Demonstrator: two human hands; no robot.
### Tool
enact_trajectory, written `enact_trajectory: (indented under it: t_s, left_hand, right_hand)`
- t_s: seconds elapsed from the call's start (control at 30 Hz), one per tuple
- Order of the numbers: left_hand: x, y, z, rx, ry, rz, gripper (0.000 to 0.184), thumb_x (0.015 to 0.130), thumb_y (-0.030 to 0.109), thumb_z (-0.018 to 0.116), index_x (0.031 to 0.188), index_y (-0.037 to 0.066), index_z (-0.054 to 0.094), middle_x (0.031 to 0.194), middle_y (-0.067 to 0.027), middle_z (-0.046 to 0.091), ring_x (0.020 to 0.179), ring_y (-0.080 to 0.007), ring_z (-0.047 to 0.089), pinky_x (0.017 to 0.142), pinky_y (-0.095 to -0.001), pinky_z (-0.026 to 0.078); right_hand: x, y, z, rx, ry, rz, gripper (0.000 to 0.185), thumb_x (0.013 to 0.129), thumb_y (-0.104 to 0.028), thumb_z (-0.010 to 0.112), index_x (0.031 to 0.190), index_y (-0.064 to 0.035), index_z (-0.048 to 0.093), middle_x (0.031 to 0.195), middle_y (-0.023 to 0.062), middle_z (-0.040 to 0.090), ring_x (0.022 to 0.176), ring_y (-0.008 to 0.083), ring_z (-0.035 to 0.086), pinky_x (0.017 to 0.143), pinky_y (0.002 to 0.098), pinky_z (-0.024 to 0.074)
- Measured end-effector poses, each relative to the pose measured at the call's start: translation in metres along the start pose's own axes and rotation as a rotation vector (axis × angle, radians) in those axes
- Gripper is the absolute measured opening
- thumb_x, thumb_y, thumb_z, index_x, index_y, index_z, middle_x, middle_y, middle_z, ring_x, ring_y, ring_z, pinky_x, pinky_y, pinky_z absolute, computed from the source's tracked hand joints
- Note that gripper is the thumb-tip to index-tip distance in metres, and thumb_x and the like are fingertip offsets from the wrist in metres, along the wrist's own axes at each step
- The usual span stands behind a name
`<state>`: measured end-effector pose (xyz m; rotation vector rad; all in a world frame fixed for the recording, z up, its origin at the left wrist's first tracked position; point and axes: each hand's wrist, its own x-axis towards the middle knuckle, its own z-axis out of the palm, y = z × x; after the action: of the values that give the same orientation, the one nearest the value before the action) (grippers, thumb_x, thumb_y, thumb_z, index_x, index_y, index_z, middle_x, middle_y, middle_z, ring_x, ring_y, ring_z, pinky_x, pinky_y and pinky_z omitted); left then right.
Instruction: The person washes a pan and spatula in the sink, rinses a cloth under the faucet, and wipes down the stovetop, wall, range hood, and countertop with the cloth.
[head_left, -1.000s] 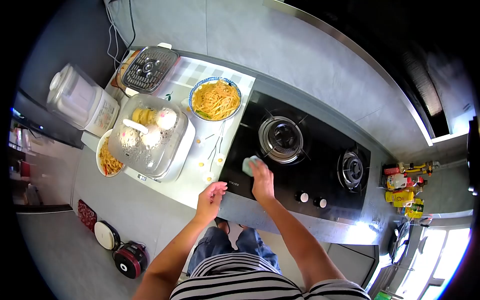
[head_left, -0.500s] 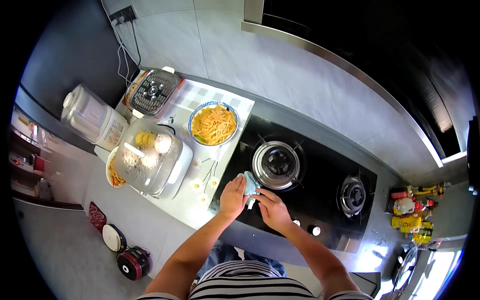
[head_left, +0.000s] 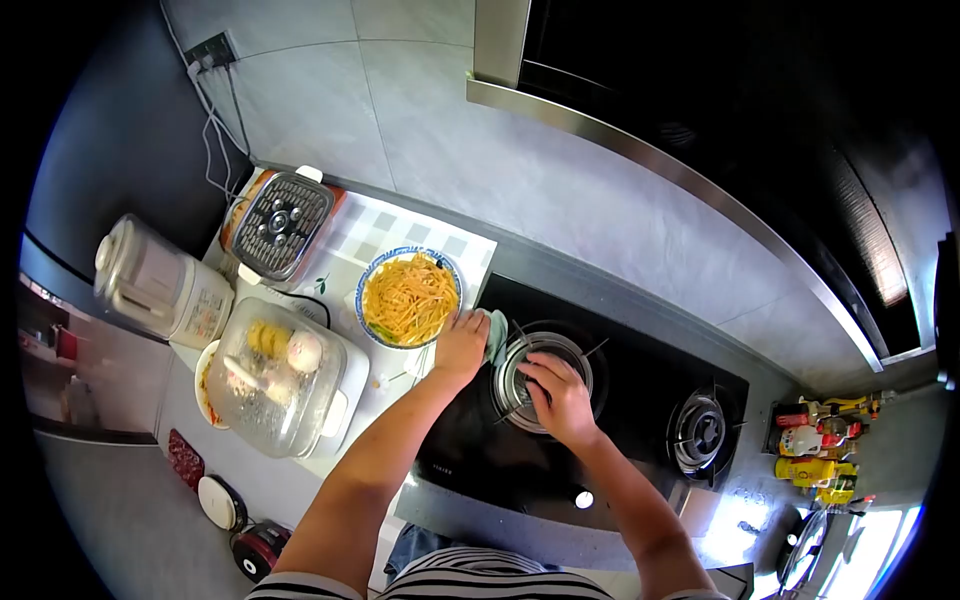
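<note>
My left hand (head_left: 463,346) is closed on a pale green-blue cloth (head_left: 496,340), pressed to the black gas stove (head_left: 450,440) at the left side of the near burner (head_left: 510,400). Right beside that hand stands a blue-and-white bowl (head_left: 362,312) of shredded yellow food (head_left: 408,296). My right hand (head_left: 563,402) is over the same burner, its fingers curled together at the middle of the ring. Whatever lies between those fingertips is hidden.
A clear-lidded steamer (head_left: 290,380) with food inside stands left on the counter, near a blender (head_left: 160,280) and a steaming tray (head_left: 284,226). A second burner (head_left: 700,432) and several seasoning bottles (head_left: 815,440) are at the right. A range hood (head_left: 640,140) hangs above.
My hands have separated. The left has moved with the cloth toward the back of the stove beside the bowl, and the right has moved over the burner. The view has shifted.
</note>
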<state>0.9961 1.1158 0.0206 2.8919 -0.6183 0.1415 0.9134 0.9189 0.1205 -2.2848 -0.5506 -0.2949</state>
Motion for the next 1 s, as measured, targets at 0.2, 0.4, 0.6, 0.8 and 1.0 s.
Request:
enact_trajectory:
  t_s: [0.2,0.4,0.6,0.8,1.0]
  left_hand:
    - [0.014,-0.008,-0.041,-0.181,0.053,-0.117,0.071,0.075,0.018,0.074,0.137,0.003,0.044,0.145,-0.0119,0.039,0.126,-0.0346,0.039,0.104,-0.0484,0.029]
    - [-0.029,0.008,-0.06,-0.378,0.128,-0.252,0.069,0.077,0.017,0.073,0.138,0.009,0.044,0.144,-0.0159,0.04,0.125,-0.0378,0.037,0.104,-0.05,0.028]
    - [-0.033,0.016,-0.06,-0.412,0.194,-0.232,0.065,0.078,0.019,0.071,0.137,0.01,0.046,0.145,-0.0162,0.038,0.127,-0.0382,0.036,0.104,-0.0509,0.027]
    - [-0.038,0.024,-0.067,-0.449,0.231,-0.216,0.065,0.077,0.016,0.071,0.137,0.011,0.046,0.144,-0.0152,0.04,0.126,-0.037,0.036,0.104,-0.0503,0.027]
    - [-0.038,0.045,-0.072,-0.467,0.227,-0.154,0.063,0.078,0.014,0.071,0.136,0.011,0.047,0.144,-0.0141,0.041,0.126,-0.0363,0.038,0.104,-0.0491,0.027]
  right_hand:
    - [0.092,0.046,0.054,-0.186,-0.227,0.014,0.032,0.074,-0.011,0.073,0.104,-0.0173,0.067,0.112,0.0115,0.062,0.108,0.0304,0.058,0.092,0.0407,0.0467]
    - [0.147,0.08,0.111,-0.275,-0.795,0.054,0.032,0.06,-0.016,0.081,0.088,-0.0194,0.065,0.107,0.0075,0.053,0.108,0.0333,0.051,0.083,0.0422,0.0492]
    - [0.167,0.151,0.083,-0.043,-0.628,0.126,0.036,0.059,-0.014,0.083,0.091,-0.0174,0.067,0.098,0.0117,0.058,0.094,0.0338,0.059,0.08,0.042,0.0484]
    - [0.133,0.202,0.022,-0.167,-0.566,0.25,0.033,0.06,-0.017,0.082,0.09,-0.0166,0.07,0.097,0.011,0.067,0.092,0.0326,0.064,0.079,0.0414,0.051]
    - [0.134,0.182,0.059,-0.152,-0.48,0.114,0.034,0.059,-0.012,0.08,0.091,-0.0186,0.07,0.099,0.0083,0.064,0.097,0.0315,0.063,0.083,0.0424,0.0515]
